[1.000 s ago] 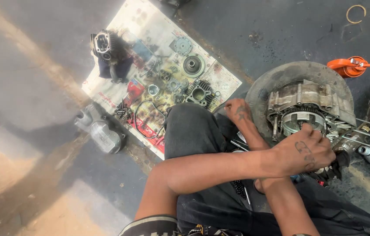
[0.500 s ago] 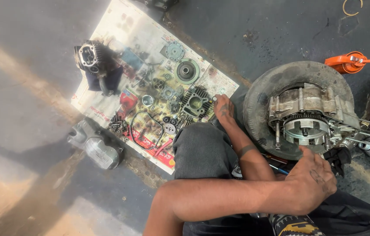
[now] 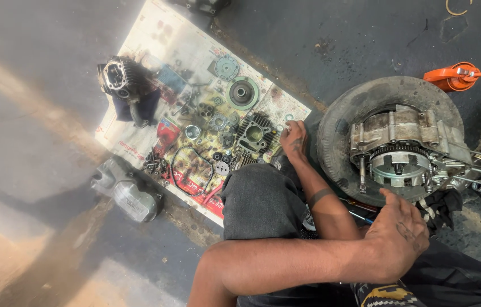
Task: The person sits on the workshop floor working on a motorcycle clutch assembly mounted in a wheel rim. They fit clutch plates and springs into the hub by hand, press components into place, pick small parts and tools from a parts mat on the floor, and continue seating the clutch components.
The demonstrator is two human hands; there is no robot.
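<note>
I sit on the floor with my arms crossed. My left hand (image 3: 398,234) reaches to the right and rests just below an engine case with an exposed clutch (image 3: 401,159), which lies inside an old tyre (image 3: 337,122). Its fingers are loosely apart beside a black rag (image 3: 440,206). My right hand (image 3: 293,136) stretches up and left to the edge of a newspaper sheet (image 3: 155,51) covered with parts. Its fingertips are at the small pieces next to a finned cylinder block (image 3: 254,133). Whether they pinch anything is hidden.
On the paper lie a round green-grey disc (image 3: 242,92), a looped chain (image 3: 186,170), a gear (image 3: 221,168) and a dark cylinder head (image 3: 121,77). A grey engine cover (image 3: 126,190) sits on the floor at left. An orange oil can (image 3: 453,77) stands upper right.
My right hand has moved from the tyre's rim to the paper's edge. My left hand has dropped from the engine case to just below it. The view has shifted slightly.
</note>
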